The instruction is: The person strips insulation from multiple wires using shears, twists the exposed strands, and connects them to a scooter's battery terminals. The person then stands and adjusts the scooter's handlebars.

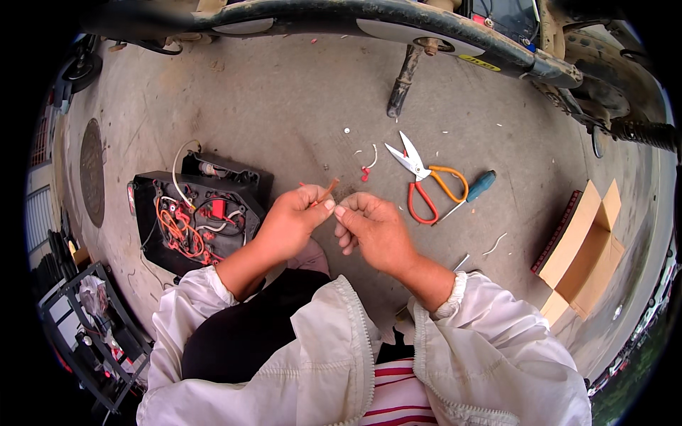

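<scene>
Left hand [285, 221] pinches wire [328, 190], which juts above its grip; right hand [381, 231] bunches its fingers just beside, cannot tell whether grasping anything; a hard tug could likely slip the wire loose.

Location type: outdoor paved area, in use as a vehicle repair spot. Indicators: concrete pavement [284, 99], a manhole cover [92, 172] and green foliage [639, 383]; a soiled vehicle frame [312, 19] with kickstand [405, 82]; scissors [420, 172] and a screwdriver [483, 186] on the ground.
</scene>
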A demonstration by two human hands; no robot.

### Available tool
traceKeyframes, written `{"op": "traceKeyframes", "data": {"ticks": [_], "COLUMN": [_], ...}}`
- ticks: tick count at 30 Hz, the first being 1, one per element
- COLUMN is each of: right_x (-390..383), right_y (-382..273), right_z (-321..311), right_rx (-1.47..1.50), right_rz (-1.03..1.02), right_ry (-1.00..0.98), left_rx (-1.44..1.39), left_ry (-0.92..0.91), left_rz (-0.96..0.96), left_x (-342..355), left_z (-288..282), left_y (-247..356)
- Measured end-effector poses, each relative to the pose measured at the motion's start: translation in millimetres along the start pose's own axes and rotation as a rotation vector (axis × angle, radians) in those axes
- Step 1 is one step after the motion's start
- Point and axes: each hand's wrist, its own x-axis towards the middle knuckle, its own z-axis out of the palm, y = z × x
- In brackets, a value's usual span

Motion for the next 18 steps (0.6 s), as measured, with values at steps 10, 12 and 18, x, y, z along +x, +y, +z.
{"op": "traceKeyframes", "data": {"ticks": [10,12,18], "right_x": [21.0,30.8,39.5], "right_y": [37.1,61.6,85.0], "right_z": [-28.6,-56.8,-103.2], "right_rx": [-0.094,-0.358,-0.859], "right_rz": [0.026,-0.062,-0.332], "right_ry": [0.066,0.231,0.438], "left_rx": [0.010,0.005,-0.358], "left_ry": [-0.028,-0.036,0.005], "left_rz": [-0.045,-0.108,-0.263], "left_x": [4.1,5.1,5.3], "left_z": [6.5,6.6,4.1], "left_y": [-12.6,-12.2,-8.5]}}
